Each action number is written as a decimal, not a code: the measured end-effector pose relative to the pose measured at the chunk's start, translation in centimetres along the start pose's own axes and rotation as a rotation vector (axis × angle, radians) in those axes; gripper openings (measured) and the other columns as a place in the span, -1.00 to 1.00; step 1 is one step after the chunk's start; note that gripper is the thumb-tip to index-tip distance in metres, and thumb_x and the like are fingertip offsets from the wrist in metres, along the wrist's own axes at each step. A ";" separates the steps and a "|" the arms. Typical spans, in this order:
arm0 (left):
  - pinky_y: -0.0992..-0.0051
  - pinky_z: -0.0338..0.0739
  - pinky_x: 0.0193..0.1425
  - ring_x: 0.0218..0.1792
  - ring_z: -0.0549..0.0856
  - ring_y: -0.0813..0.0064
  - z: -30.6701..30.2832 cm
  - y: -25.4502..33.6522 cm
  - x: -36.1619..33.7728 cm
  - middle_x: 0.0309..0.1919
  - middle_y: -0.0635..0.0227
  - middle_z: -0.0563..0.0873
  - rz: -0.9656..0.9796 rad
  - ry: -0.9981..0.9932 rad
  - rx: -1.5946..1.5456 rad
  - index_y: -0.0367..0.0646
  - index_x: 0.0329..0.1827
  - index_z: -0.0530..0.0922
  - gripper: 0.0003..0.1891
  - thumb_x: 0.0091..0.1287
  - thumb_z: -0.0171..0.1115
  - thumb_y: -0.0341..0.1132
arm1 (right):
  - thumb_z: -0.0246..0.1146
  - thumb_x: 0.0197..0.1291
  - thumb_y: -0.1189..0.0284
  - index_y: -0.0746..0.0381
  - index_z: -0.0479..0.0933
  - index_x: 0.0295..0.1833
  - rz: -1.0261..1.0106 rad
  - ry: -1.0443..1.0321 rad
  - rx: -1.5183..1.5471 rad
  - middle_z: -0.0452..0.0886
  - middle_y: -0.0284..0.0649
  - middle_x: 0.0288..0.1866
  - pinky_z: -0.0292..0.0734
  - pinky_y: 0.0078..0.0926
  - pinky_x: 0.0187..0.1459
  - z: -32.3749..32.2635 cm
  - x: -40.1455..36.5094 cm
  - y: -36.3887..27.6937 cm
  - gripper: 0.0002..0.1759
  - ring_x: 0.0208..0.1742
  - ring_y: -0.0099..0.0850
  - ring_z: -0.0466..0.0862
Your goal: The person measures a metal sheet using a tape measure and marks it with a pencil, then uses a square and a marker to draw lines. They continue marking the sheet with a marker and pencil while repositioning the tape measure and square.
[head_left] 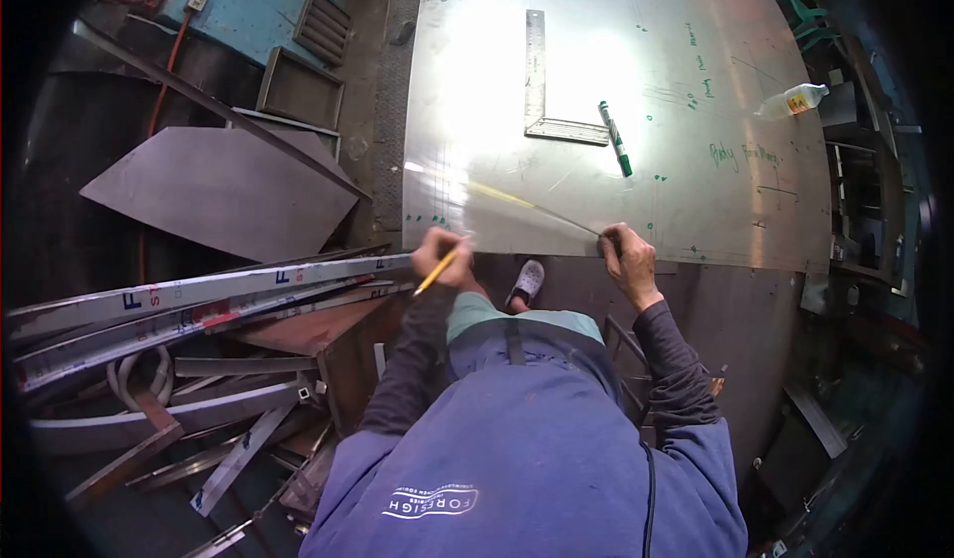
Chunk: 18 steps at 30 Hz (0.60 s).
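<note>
Two hands work at the near edge of a shiny steel sheet [477, 91] in a cluttered workshop. Our left hand [442, 256] is closed round a pencil [436, 272]; our right hand [626, 256] pinches a yellow tape [517, 200] lying across the sheet. A square [535, 71], marker [615, 139] and bottle [792, 101] lie beyond. The sheet's green scrawl is unreadable; our jacket [537, 459] reads "FORSIGH"; the bars [199, 295] show a blue "F".

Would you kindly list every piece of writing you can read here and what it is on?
"FORESIGH", upside down, on the blue jacket.
"F", on the wrapped metal bars.
Green handwriting on the steel sheet and the bottle label: too blurred to read.
</note>
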<state>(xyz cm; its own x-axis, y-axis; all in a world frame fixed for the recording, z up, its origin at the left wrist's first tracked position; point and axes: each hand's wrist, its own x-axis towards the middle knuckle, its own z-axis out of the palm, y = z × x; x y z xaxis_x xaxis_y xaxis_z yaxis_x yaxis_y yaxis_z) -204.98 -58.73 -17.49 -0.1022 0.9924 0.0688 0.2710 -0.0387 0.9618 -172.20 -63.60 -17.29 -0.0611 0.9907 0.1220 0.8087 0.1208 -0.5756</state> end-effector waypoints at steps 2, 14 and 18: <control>0.58 0.52 -0.25 -0.40 0.61 0.65 -2.7 0.4 -0.6 -0.46 0.42 0.64 -0.027 0.127 0.037 -0.19 -0.29 0.55 -0.89 0.32 0.33 -0.42 | 0.30 0.34 0.38 0.19 0.52 0.12 0.225 0.203 0.217 0.62 -0.21 -0.26 0.55 -0.34 -0.29 0.4 -0.8 1.7 -0.71 -0.38 -0.24 0.66; 0.61 0.51 -0.33 -0.51 0.64 0.65 -12.0 -5.9 -8.6 -0.53 0.28 0.76 -0.229 0.265 0.049 -0.27 -0.05 0.62 -0.59 0.60 0.05 -0.04 | 0.21 0.29 -0.24 0.21 0.07 0.61 0.497 0.478 -0.091 0.47 0.03 0.08 0.57 -0.13 -0.03 -5.8 8.3 10.1 0.02 -0.05 -0.08 0.61; 0.62 0.47 -0.44 -0.58 0.62 0.67 -11.3 -4.6 -10.3 -0.59 0.31 0.74 -0.320 0.240 0.062 -0.27 -0.06 0.64 -0.57 0.61 0.03 -0.03 | 0.21 0.32 -0.17 0.12 0.23 0.55 0.393 0.410 -0.346 0.44 0.00 0.26 0.53 -0.12 0.17 -4.9 10.8 10.0 -0.13 0.28 -0.05 0.54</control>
<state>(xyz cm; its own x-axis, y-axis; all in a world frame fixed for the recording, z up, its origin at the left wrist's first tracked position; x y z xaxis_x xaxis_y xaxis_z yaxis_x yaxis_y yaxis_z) -215.96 -70.08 -19.60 -0.4089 0.8977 -0.1642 0.2463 0.2818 0.9273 -161.87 -52.03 -17.80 0.4491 0.8441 0.2930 0.8707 -0.3398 -0.3555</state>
